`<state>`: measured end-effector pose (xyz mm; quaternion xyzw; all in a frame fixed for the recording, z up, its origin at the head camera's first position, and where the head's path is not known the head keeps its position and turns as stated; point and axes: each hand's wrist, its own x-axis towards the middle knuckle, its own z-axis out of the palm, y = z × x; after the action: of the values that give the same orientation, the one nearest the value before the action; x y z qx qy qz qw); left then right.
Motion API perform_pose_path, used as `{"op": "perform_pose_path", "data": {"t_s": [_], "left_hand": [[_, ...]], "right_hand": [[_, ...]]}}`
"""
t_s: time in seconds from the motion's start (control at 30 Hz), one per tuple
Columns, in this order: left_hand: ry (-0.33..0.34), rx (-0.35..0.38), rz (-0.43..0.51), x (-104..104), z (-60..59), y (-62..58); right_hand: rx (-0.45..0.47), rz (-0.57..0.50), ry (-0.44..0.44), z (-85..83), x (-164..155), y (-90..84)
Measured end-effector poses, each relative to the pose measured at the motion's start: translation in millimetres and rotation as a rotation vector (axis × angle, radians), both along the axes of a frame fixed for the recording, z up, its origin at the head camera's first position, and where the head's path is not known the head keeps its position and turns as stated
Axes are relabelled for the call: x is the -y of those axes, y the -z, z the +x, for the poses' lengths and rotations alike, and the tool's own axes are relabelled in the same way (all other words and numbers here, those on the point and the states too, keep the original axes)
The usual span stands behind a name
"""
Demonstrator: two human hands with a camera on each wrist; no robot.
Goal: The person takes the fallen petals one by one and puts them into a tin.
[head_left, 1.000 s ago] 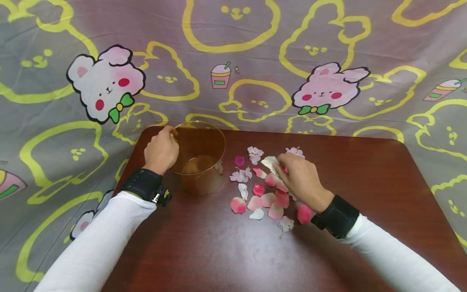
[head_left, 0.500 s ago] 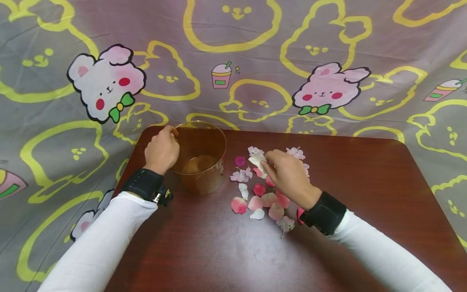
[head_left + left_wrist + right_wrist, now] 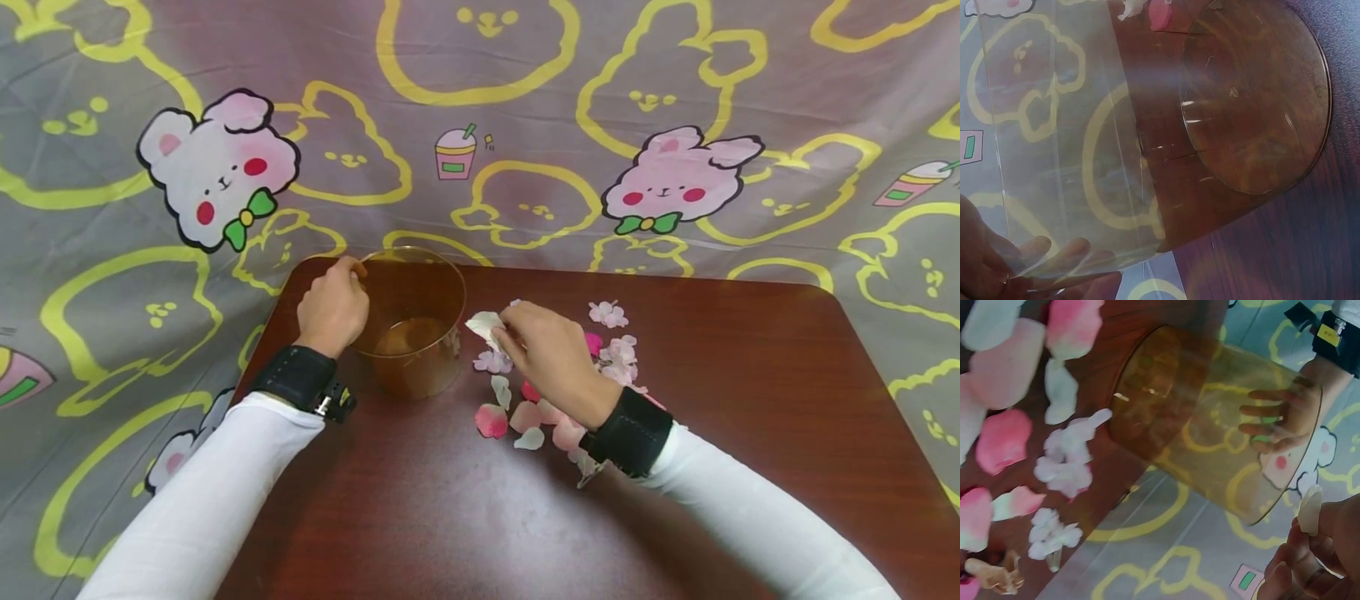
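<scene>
A clear amber plastic cup [image 3: 411, 321] stands on the dark wooden table [image 3: 750, 400] at its far left. My left hand [image 3: 332, 307] grips the cup's left side near the rim, and its fingers [image 3: 1272, 419] show through the wall. My right hand [image 3: 543, 350] pinches a cream petal [image 3: 483, 323] just right of the cup's rim, seen as a cream petal [image 3: 1310, 509] in the right wrist view. Pink and white petals [image 3: 525, 412] lie scattered on the table beneath and around that hand. The cup's bottom [image 3: 1254, 100] looks bare.
A cartoon-print cloth [image 3: 480, 125] hangs behind and beside the table. Small white blossoms [image 3: 609, 314] lie to the right of my right hand. White blossoms [image 3: 1063, 462] also lie close to the cup's base.
My right hand lifted the cream petal from the pile and carried it left toward the cup's rim. The left hand and cup stayed still.
</scene>
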<state>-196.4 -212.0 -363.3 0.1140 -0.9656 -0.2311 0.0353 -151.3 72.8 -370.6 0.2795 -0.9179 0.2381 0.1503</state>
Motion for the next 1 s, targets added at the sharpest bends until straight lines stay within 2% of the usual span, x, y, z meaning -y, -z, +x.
{"op": "perform_pose_path", "data": {"t_s": [0.5, 1.0], "left_hand": [[-0.001, -0.008, 0.001, 0, 0.9, 1.1], [0.001, 0.002, -0.004, -1, 0.3, -0.7]], "right_hand": [[0.029, -0.062, -0.054, -4.6, 26, -7.7], [0.021, -0.043, -0.090, -12.5, 47, -15.1]]}}
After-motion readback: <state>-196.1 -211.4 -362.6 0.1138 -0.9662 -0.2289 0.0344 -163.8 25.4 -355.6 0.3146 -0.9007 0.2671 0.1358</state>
